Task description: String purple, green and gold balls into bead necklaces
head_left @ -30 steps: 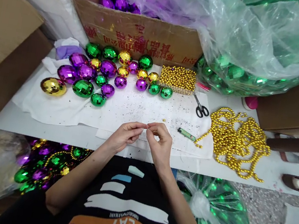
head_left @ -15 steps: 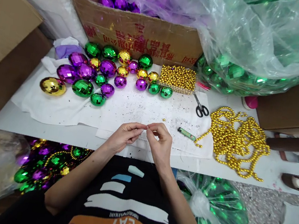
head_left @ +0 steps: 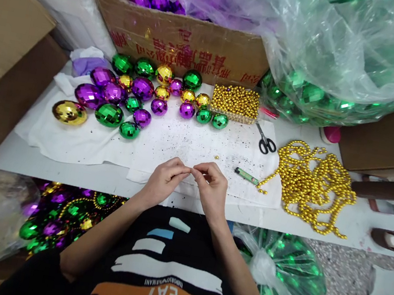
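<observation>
My left hand [head_left: 165, 181] and my right hand [head_left: 211, 186] meet fingertip to fingertip over the front of the white cloth [head_left: 165, 155]. Both are closed in a pinch; whatever lies between the fingertips is too small or hidden to make out. A single gold bead [head_left: 217, 157] rests on the cloth just beyond my right hand. To the right of that hand lies a green lighter [head_left: 246, 176], with black-handled scissors [head_left: 266, 144] farther back. Shiny faceted balls, such as a green one [head_left: 109, 115] and a gold one [head_left: 70, 112], are grouped at the back left.
A clear box of gold beads [head_left: 235, 102] stands against a cardboard box [head_left: 177, 38] of purple balls. Gold bead strings [head_left: 313, 187] are heaped at the right. A plastic bag [head_left: 348, 57] of green balls bulges over the back right. A brown tape roll [head_left: 386, 239] sits near the front edge.
My left hand has turned slightly, its fingers curling in more closely against the right fingertips. The balls, beads and tools on the table have stayed put.
</observation>
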The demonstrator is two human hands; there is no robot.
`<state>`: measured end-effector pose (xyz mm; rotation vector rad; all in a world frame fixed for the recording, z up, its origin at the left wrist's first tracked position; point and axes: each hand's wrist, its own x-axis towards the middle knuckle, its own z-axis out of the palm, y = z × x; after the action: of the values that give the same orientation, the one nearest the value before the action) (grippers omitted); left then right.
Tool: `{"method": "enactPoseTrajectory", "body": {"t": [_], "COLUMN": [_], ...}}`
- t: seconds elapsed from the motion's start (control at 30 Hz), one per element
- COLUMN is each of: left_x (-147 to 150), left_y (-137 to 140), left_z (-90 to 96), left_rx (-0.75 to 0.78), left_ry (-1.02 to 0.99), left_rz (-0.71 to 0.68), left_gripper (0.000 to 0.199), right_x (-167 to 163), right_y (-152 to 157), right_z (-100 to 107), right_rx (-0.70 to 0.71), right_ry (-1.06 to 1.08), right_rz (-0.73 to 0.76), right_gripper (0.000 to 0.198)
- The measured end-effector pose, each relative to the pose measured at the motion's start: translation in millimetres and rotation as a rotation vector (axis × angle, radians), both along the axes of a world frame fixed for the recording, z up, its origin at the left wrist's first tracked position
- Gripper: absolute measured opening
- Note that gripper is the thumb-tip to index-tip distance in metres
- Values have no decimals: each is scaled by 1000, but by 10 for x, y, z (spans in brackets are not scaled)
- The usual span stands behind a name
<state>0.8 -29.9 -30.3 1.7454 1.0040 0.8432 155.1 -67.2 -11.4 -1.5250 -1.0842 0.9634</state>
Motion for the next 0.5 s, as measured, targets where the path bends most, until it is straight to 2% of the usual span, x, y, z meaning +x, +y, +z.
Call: {"method": "enactPoseTrajectory", "body": {"t": [0.17,0.3,0.4,0.5], "left_x": [-3,3,-56,-244], "left_y": [-31,-18,23,72], "left_z": [6,55,136,253], "left_rx": [126,76,-29,-224], "left_ry": [146,179,138,-17], "left_rz": [-31,-73,-120,-169], "left_gripper": [23,24,22,17], "right_x": [6,160,643,1457], "right_y": [10,97,63,-260], "right_z": [-52,-34,111,276], "right_rx": [-72,-122,-125,-94], "right_ry": [152,324,343,305], "right_rz": [17,14,-21,-167], "right_gripper": [12,17,25,22]}}
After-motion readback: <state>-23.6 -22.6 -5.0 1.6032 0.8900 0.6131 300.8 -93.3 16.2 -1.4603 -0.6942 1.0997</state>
